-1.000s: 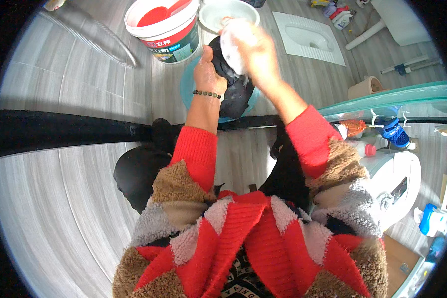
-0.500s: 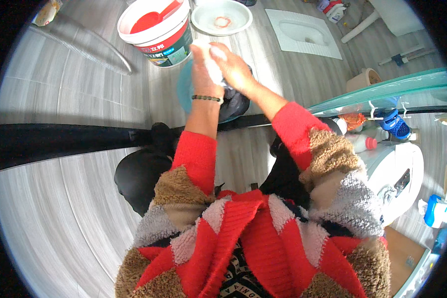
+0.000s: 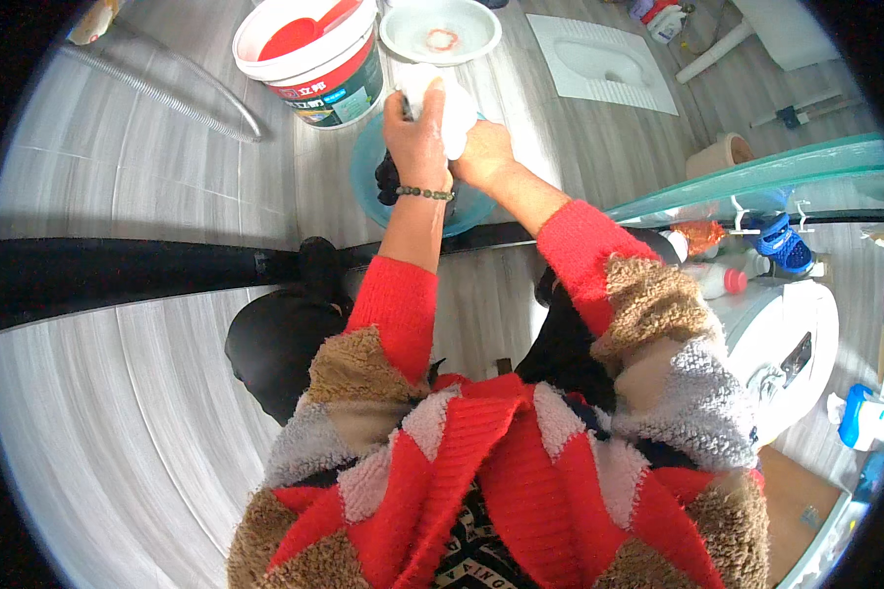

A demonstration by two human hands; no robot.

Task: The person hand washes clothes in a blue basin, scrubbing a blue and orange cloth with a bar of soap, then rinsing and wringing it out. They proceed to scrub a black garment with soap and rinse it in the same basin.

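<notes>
Over a light-blue basin [image 3: 365,177], both my hands grip a bunched white cloth [image 3: 452,116]. My left hand [image 3: 417,147], wearing a beaded bracelet, is closed on its left side with the thumb pressed along it. Closed round the lower right side is my right hand [image 3: 485,155]. Dark cloth [image 3: 388,179] shows in the basin beside my left wrist. Whether the dark and white cloths are one piece I cannot tell.
A paint bucket [image 3: 349,93] holding a red scoop [image 3: 293,41] stands beyond the basin, near a pale bowl [image 3: 440,31]. A squat toilet [image 3: 609,64] lies farther right. At right are a glass panel [image 3: 756,175] and a blue clog [image 3: 784,245]. A dark sill [image 3: 147,280] crosses the floor.
My hands have turned and shifted their grip, the right one moving lower and rightward. More of the white cloth shows above them, and the dark cloth now appears left of my wrist.
</notes>
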